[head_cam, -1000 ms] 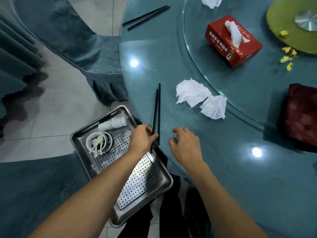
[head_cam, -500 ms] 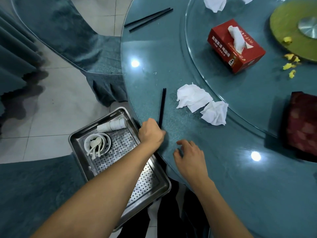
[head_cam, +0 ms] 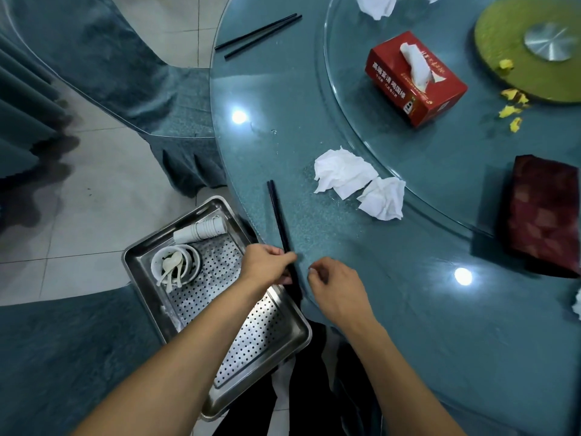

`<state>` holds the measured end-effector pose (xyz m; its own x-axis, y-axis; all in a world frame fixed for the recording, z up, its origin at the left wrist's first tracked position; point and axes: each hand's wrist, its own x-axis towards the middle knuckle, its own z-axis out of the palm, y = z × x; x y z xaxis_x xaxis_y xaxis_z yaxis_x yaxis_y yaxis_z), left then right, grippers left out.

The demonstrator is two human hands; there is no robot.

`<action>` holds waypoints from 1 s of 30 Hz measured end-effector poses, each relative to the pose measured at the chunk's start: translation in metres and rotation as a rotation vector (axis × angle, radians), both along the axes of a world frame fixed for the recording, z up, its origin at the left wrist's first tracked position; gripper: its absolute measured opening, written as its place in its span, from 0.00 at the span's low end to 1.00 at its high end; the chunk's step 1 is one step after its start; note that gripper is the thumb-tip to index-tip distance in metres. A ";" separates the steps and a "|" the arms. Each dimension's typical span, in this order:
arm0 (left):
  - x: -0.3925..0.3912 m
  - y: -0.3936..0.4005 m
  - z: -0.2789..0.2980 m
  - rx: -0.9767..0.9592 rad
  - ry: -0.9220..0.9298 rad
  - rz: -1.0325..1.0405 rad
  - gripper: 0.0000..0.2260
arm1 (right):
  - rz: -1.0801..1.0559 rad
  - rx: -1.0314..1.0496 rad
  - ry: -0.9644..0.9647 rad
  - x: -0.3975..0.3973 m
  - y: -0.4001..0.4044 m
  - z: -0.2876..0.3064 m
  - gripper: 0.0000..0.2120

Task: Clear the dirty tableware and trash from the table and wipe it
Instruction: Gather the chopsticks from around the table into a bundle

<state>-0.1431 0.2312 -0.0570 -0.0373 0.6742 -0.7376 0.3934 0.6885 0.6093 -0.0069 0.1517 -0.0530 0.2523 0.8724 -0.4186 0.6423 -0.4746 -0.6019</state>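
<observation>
Glass-topped and round, the table (head_cam: 393, 309) fills the right of the head view, with tiled floor and draped cloth to its left. At its near edge the left hand (head_cam: 267, 265) is curled round the lower end of a pair of black chopsticks (head_cam: 277, 215), which slant up and away from the grip over the table rim. Just right of that grip the right hand (head_cam: 336, 291) hovers with fingers loosely curled and nothing in it.

Directly below and left of the grip sits a perforated steel tray (head_cam: 251, 338), off the table. It already carries a white bowl (head_cam: 176, 265) with white spoons (head_cam: 171, 267) in it and a stack of white cups (head_cam: 201, 230) lying on its side, so some tableware is judged cleared, and the held chopsticks look bound for the tray next.

Much is left. Up and right of the grip lie two crumpled napkins (head_cam: 358, 180), touching each other, at the edge of the glass turntable (head_cam: 440, 171). Far above the grip a second pair of chopsticks (head_cam: 257, 34) rests near the table's far rim. Further right, on the turntable, stand a red tissue box (head_cam: 415, 80), yellow scraps (head_cam: 512, 105) beside a green mat (head_cam: 503, 58), and more crumpled paper (head_cam: 375, 6) at the top edge. A dark red folded cloth (head_cam: 547, 212) lies well to the right. Wiping looks not yet begun.
</observation>
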 end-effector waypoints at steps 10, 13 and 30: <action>-0.006 -0.065 0.055 -0.027 -0.365 0.051 0.07 | -0.193 0.018 0.582 -0.013 -0.083 0.051 0.13; -0.001 -0.084 0.070 -0.063 -0.507 -0.011 0.07 | -0.279 0.070 0.590 -0.016 -0.113 0.066 0.11; 0.112 -0.203 0.098 -0.252 -0.673 -0.297 0.10 | -0.691 0.118 0.457 0.055 -0.311 0.069 0.16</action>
